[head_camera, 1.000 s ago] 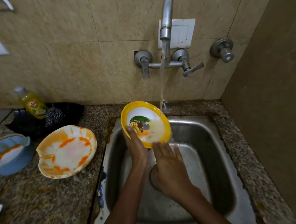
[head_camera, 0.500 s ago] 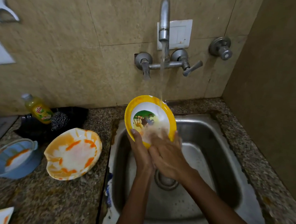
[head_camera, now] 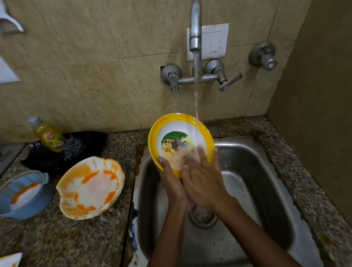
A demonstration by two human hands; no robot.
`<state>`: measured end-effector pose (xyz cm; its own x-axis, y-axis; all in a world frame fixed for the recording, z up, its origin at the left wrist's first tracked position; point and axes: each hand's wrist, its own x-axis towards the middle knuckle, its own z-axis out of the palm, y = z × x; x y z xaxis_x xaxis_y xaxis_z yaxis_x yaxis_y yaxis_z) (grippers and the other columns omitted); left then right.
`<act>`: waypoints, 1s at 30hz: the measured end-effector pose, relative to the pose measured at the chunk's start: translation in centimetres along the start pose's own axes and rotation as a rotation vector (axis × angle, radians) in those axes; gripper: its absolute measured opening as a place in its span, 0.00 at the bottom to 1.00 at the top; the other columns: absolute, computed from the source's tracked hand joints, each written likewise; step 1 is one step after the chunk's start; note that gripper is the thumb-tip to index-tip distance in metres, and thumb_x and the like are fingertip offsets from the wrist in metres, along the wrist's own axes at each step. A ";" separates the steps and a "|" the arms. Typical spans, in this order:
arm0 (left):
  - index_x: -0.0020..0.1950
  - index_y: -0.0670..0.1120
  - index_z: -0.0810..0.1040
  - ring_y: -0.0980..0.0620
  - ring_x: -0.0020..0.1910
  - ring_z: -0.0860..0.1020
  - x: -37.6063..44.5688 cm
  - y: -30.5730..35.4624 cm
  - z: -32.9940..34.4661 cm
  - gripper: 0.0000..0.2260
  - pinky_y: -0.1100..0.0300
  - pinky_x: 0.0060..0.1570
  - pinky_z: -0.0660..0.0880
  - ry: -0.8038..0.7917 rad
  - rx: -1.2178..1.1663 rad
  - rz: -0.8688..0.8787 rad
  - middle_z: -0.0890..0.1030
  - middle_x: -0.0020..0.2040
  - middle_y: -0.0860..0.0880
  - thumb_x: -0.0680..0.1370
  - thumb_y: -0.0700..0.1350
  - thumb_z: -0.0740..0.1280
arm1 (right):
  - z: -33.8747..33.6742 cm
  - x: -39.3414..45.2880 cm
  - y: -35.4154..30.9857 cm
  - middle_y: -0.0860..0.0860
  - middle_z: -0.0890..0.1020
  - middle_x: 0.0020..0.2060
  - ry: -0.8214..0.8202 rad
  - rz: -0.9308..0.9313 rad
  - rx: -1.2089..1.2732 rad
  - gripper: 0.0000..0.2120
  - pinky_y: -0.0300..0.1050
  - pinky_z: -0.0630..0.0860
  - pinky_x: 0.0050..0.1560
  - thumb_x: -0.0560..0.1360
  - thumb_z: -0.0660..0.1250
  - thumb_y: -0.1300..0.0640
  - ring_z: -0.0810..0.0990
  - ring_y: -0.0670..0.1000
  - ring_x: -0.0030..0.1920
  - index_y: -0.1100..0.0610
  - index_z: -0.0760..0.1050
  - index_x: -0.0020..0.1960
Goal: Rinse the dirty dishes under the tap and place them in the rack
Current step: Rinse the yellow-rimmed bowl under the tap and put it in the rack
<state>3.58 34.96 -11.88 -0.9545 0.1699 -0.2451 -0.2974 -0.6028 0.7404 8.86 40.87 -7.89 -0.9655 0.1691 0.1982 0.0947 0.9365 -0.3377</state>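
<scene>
A yellow-rimmed bowl [head_camera: 171, 129] with an animal picture inside is tilted over the steel sink [head_camera: 267, 176]. Water runs from the wall tap [head_camera: 195, 27] onto its inner right side. My left hand [head_camera: 171, 180] grips the bowl's lower rim, thumb on the front edge. My right hand [head_camera: 204, 182] lies flat with fingers spread against the wet inside of the bowl. On the counter to the left sit a white plate [head_camera: 90, 188] smeared with orange and a blue bowl [head_camera: 21, 194] with an orange streak. No rack is in view.
A yellow dish-soap bottle [head_camera: 48, 134] and a steel scrubber [head_camera: 74, 147] lie on a black tray [head_camera: 92, 142] at the back left. A plate corner [head_camera: 2, 261] shows at the bottom left. A wall [head_camera: 327, 101] closes the right side. The counter [head_camera: 65, 240] is speckled granite.
My right hand rose from low in the sink onto the bowl's inside and has slid further up. The bowl shifted under the stream, and water now lands inside it.
</scene>
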 end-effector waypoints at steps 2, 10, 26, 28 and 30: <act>0.74 0.44 0.67 0.42 0.65 0.76 0.3 -0.1 -0.2 0.41 0.42 0.69 0.68 -0.016 -0.008 -0.027 0.76 0.67 0.42 0.69 0.69 0.67 | 0.4 -0.3 -0.1 0.49 0.66 0.73 -0.061 -0.070 0.049 0.36 0.64 0.38 0.73 0.72 0.33 0.46 0.52 0.53 0.77 0.49 0.63 0.74; 0.73 0.49 0.67 0.43 0.61 0.79 0.8 -0.2 0.0 0.25 0.43 0.63 0.74 0.074 0.010 0.037 0.77 0.67 0.43 0.81 0.61 0.53 | 1.1 -2.9 1.2 0.52 0.56 0.77 -0.076 0.001 0.053 0.41 0.49 0.38 0.75 0.75 0.26 0.37 0.47 0.49 0.77 0.58 0.53 0.77; 0.71 0.56 0.68 0.45 0.57 0.79 -0.3 1.8 0.1 0.23 0.46 0.46 0.80 0.050 0.239 -0.180 0.77 0.64 0.48 0.80 0.63 0.53 | 2.0 1.3 6.4 0.59 0.62 0.74 0.045 0.544 0.535 0.28 0.46 0.67 0.61 0.83 0.50 0.51 0.66 0.59 0.71 0.56 0.43 0.78; 0.67 0.53 0.71 0.46 0.51 0.80 0.2 3.1 -0.3 0.23 0.44 0.47 0.79 0.008 0.287 -0.308 0.80 0.58 0.47 0.79 0.64 0.54 | 1.9 1.8 7.1 0.61 0.75 0.65 0.158 0.627 0.643 0.23 0.46 0.70 0.53 0.83 0.52 0.55 0.75 0.60 0.63 0.59 0.57 0.76; 0.65 0.53 0.73 0.46 0.51 0.81 0.6 3.8 -0.8 0.24 0.39 0.53 0.78 -0.049 0.340 -0.368 0.82 0.56 0.47 0.78 0.65 0.56 | 1.9 1.9 7.3 0.61 0.80 0.55 0.232 0.637 0.666 0.15 0.46 0.71 0.48 0.83 0.53 0.58 0.79 0.59 0.55 0.63 0.73 0.62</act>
<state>1.90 32.12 -9.71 -0.7828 0.3641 -0.5046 -0.5967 -0.2092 0.7747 7.27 47.46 -11.75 -0.7007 0.7116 -0.0508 0.3602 0.2914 -0.8862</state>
